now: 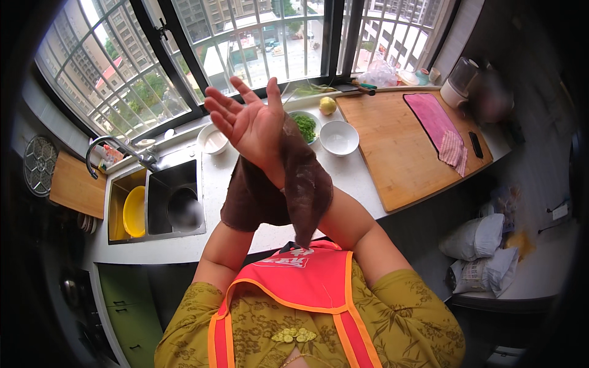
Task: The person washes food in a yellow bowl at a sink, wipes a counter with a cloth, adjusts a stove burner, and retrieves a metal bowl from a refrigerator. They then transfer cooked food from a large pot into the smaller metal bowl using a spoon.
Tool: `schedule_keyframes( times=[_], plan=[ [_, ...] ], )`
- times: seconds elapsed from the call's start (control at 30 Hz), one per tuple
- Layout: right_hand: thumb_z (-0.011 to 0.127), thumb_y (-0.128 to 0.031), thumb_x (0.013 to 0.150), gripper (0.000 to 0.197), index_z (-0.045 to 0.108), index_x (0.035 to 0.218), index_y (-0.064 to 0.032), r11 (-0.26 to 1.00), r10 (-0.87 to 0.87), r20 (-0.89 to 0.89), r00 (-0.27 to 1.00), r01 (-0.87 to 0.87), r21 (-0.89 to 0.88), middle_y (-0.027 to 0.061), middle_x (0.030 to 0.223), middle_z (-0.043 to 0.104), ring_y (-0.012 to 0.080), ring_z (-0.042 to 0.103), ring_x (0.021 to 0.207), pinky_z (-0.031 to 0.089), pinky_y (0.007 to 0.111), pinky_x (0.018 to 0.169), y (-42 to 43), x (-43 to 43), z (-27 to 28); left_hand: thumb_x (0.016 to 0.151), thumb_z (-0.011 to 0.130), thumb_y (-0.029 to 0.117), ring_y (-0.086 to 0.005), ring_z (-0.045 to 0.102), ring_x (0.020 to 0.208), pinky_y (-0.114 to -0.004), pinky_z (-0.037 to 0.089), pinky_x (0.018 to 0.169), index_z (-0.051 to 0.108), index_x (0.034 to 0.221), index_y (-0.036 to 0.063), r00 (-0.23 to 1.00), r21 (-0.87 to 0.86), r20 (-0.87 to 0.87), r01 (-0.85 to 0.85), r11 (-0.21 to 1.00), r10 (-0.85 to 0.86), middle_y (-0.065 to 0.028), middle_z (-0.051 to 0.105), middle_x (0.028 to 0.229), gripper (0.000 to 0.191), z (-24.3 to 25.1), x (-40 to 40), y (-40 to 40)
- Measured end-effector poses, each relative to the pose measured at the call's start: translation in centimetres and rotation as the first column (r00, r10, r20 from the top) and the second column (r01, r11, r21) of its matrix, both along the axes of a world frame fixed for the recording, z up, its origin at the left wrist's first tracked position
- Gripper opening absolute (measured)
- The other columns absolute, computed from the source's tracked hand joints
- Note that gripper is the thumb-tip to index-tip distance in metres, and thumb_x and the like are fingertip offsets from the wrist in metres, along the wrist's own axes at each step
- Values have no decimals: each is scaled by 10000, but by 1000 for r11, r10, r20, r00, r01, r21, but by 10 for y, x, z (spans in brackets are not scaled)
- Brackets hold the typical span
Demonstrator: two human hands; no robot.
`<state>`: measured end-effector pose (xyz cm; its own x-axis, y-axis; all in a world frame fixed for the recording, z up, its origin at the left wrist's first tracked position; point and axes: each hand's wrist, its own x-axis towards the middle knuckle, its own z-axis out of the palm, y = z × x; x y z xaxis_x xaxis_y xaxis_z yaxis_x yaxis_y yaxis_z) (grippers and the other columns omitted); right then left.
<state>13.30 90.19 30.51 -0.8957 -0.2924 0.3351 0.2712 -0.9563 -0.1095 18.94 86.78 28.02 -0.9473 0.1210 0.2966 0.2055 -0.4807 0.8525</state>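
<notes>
My right hand [253, 126] is raised in front of me, palm towards my face, with its fingers apart and nothing in it. A dark brown cloth [308, 179] lies around its wrist and hangs down over the forearm. My left forearm runs up under the cloth, which hides my left hand, so its grip cannot be seen. Behind the raised hand, a bowl of chopped greens [303, 126] stands on the white counter [221, 184]. An empty white bowl [339, 138] is to its right, and another white bowl [214, 139] is to its left.
At the left is a double sink [176, 202] with a yellow basin [134, 211] and a curved faucet [110, 140]. A large wooden board [382, 147] at the right bears a pink cloth [435, 119]. A yellowish round fruit or vegetable [327, 106] lies near the window.
</notes>
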Motion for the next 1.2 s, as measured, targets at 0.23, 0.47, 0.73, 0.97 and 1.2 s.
schedule_keyframes(
  times=[0.23,0.47,0.73,0.97,1.2],
  plan=[
    [378,-330,878,355,435,1045,-22,750,-556,-59,829,531,393,147,874,576,171,568,609,473,250,536,-1,-40,36,760,606,120,-176,554,777,-294,450,731,441,989,35,947,-240,-97,275,931,-305,-91,543,885,295,27,7,-4],
    [453,-42,821,121,503,931,-43,-372,-490,-871,-39,913,169,95,649,583,204,569,499,450,291,463,21,-80,20,817,467,253,-242,500,808,-350,407,755,480,946,3,990,-348,-141,-45,937,-5,-139,513,894,281,-7,22,7],
    [450,-270,891,230,529,915,-56,-109,-304,-806,508,822,559,89,654,596,242,595,590,451,311,539,-1,-22,-3,683,616,230,-408,400,942,-464,308,866,517,942,-49,632,-590,-775,-729,346,9,-243,459,969,394,3,31,-1],
    [230,-401,944,534,350,1272,3,414,-152,-722,675,707,573,136,1230,464,205,390,1180,242,300,1015,22,37,-8,685,607,108,-296,433,836,-381,359,727,450,1005,-32,976,-74,77,-198,977,204,-152,451,920,383,-22,13,-14],
    [313,-417,926,574,289,1317,3,242,-57,-522,851,519,820,141,1327,359,204,318,1244,243,344,1025,98,111,-67,706,619,70,-203,458,768,-308,392,636,346,1087,-24,810,-696,-559,-342,632,-177,-94,447,886,478,-9,21,-10]
  ],
)
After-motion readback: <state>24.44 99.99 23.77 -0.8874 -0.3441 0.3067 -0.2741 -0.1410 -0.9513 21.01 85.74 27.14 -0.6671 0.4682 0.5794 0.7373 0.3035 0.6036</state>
